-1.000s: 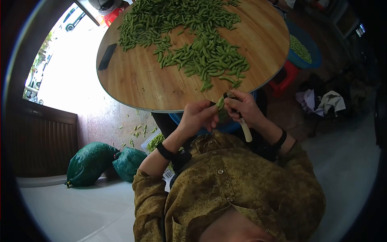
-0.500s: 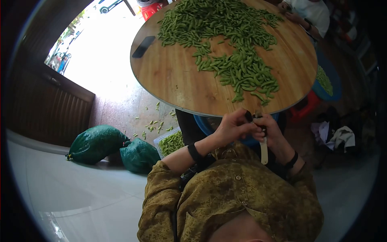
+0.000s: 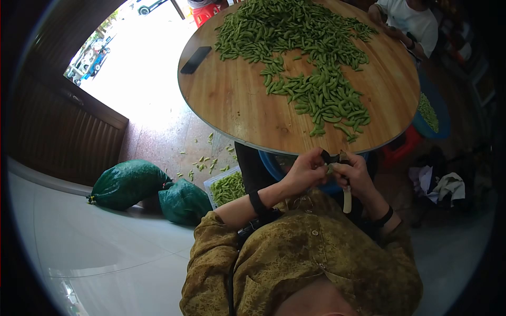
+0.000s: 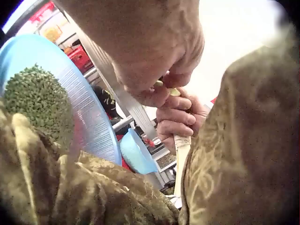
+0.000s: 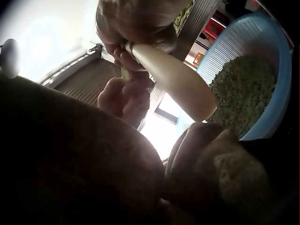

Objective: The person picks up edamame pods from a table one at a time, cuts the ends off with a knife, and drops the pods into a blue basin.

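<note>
From here, the right hand (image 3: 359, 176) grips the handle (image 3: 347, 200) and the left hand (image 3: 304, 171) pinches a pod (image 4: 174, 92); I'd work gently, braced (contact's hidden from me).

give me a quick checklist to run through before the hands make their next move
1. Right hand grips the pale handle: ok
2. Left hand pinches the green piece: ok
3. Handle's far end clear of fingers: cannot tell, hidden
4. Blue basket below the hands: ok
5. More pods on the table: ok
6. Floor free of stray pods: not ok, several lie there
</note>
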Demonstrator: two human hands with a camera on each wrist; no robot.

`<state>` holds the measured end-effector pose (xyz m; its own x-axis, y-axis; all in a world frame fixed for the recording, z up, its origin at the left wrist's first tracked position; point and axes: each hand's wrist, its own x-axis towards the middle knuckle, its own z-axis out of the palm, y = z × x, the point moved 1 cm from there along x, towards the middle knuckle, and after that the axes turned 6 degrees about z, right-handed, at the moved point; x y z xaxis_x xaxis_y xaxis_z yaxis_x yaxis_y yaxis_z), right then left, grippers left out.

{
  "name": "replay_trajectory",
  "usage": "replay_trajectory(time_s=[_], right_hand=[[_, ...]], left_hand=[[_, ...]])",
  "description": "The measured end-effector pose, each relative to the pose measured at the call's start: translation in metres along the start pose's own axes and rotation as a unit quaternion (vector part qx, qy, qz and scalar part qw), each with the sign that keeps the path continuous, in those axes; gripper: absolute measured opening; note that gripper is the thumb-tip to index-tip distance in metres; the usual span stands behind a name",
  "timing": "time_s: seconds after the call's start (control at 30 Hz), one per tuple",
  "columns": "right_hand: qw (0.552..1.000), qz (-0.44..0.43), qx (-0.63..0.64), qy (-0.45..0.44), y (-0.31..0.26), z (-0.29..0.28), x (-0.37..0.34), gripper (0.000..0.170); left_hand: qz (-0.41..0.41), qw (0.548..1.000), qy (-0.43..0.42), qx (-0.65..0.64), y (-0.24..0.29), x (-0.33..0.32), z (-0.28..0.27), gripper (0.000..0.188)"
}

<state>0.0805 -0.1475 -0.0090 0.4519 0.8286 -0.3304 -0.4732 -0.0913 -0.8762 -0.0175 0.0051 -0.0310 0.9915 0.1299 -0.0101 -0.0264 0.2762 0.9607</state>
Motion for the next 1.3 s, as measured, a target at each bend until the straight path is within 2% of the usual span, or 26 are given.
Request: replay_trajectory(time_s=[0.07, 0.13, 0.17, 0.2, 0.23, 0.3, 0.33, 0.4, 0.47, 0.53, 0.57, 0.63, 0.67, 0.73, 0.77, 0.8, 0.83, 0.9, 0.93, 1.0, 1.07, 1.13, 1.17, 1.23, 1.27, 1.3], right_hand=[[0.999, -0.016, -0.036, 0.006, -0.001, 0.001, -0.001, 0.006], [0.991, -0.028, -0.130, 0.020, -0.005, 0.006, -0.004, 0.008], [0.991, -0.023, -0.126, 0.028, 0.002, 0.004, -0.001, 0.008], [0.969, -0.120, -0.214, 0.037, 0.013, -0.001, 0.006, 0.008], [0.929, -0.213, -0.300, 0.046, 0.017, -0.003, 0.008, 0.009], [0.936, -0.200, -0.278, 0.080, 0.012, -0.007, 0.004, 0.009], [0.953, -0.147, -0.248, 0.090, 0.002, -0.009, -0.001, 0.010], [0.981, -0.049, -0.173, 0.078, -0.009, -0.018, -0.008, 0.012], [0.984, -0.051, -0.154, 0.080, -0.002, -0.019, -0.011, 0.011], [0.987, -0.053, -0.135, 0.067, -0.003, -0.011, -0.009, 0.011], [0.987, -0.055, -0.133, 0.069, 0.000, -0.007, -0.006, 0.011], [0.994, -0.060, -0.093, 0.008, 0.009, 0.001, 0.000, 0.011], [0.996, -0.045, -0.079, -0.016, 0.009, 0.006, 0.001, 0.013], [0.997, -0.033, -0.075, -0.013, 0.002, 0.007, 0.001, 0.014], [0.997, -0.013, -0.074, -0.013, 0.001, 0.005, -0.001, 0.016], [0.998, 0.019, -0.052, -0.014, 0.002, -0.008, -0.002, 0.021], [0.999, 0.017, -0.047, -0.007, 0.005, -0.016, -0.005, 0.021], [1.000, 0.011, -0.008, 0.019, 0.007, -0.027, -0.009, 0.022], [1.000, 0.011, -0.021, 0.015, 0.006, -0.029, -0.011, 0.022], [1.000, -0.014, -0.001, 0.017, 0.009, -0.030, -0.009, 0.021], [0.999, -0.038, 0.015, 0.020, 0.009, -0.032, -0.007, 0.019], [0.996, -0.064, 0.032, 0.060, 0.008, -0.036, -0.009, 0.017], [0.996, -0.060, 0.027, 0.060, 0.007, -0.037, -0.012, 0.017], [0.995, -0.059, 0.031, 0.077, 0.005, -0.038, -0.015, 0.017], [0.995, -0.056, 0.026, 0.075, 0.003, -0.038, -0.016, 0.017], [0.994, -0.060, 0.036, 0.083, 0.002, -0.038, -0.017, 0.017]], left_hand=[[-0.009, 1.000, -0.014, 0.000, -0.003, 0.001, -0.003, 0.021], [-0.025, 0.999, -0.033, -0.004, -0.014, 0.003, -0.004, 0.021], [0.024, 0.998, -0.012, 0.054, -0.024, 0.005, -0.004, 0.021], [0.071, 0.991, 0.007, 0.111, -0.032, 0.006, -0.001, 0.021], [0.063, 0.992, -0.003, 0.105, -0.031, 0.006, 0.000, 0.021], [0.121, 0.931, -0.019, 0.344, -0.022, 0.005, -0.008, 0.021], [0.096, 0.931, -0.045, 0.348, -0.017, 0.003, -0.011, 0.029], [0.109, 0.926, -0.059, 0.356, -0.013, 0.000, -0.010, 0.025], [0.116, 0.919, -0.062, 0.371, -0.002, -0.005, -0.001, 0.025], [0.108, 0.946, -0.018, 0.304, 0.002, -0.008, 0.001, 0.027], [0.107, 0.946, -0.021, 0.305, 0.000, -0.010, 0.000, 0.027], [0.124, 0.967, 0.023, 0.219, 0.000, -0.015, -0.002, 0.024], [0.124, 0.967, 0.017, 0.223, 0.003, -0.019, -0.007, 0.024], [0.233, 0.859, 0.011, 0.456, 0.039, -0.030, -0.014, 0.016], [0.185, 0.828, -0.032, 0.528, 0.060, -0.036, -0.022, 0.011], [0.130, 0.773, -0.070, 0.617, 0.065, -0.043, -0.037, 0.007], [-0.005, 0.722, -0.109, 0.683, 0.081, -0.050, -0.040, 0.008], [-0.011, 0.631, -0.134, 0.764, 0.094, -0.051, -0.046, 0.010], [-0.009, 0.630, -0.136, 0.765, 0.091, -0.041, -0.043, 0.010], [0.155, 0.698, -0.160, 0.680, 0.082, -0.001, -0.030, 0.014], [0.255, 0.714, -0.155, 0.634, 0.068, 0.040, -0.011, 0.017], [0.317, 0.715, -0.155, 0.604, 0.050, 0.079, 0.002, 0.028], [0.317, 0.718, -0.151, 0.600, 0.041, 0.092, 0.010, 0.028], [0.302, 0.684, -0.123, 0.653, 0.033, 0.109, 0.021, 0.026], [0.301, 0.686, -0.117, 0.653, 0.032, 0.112, 0.021, 0.026], [0.297, 0.678, -0.135, 0.658, 0.036, 0.113, 0.022, 0.026]])
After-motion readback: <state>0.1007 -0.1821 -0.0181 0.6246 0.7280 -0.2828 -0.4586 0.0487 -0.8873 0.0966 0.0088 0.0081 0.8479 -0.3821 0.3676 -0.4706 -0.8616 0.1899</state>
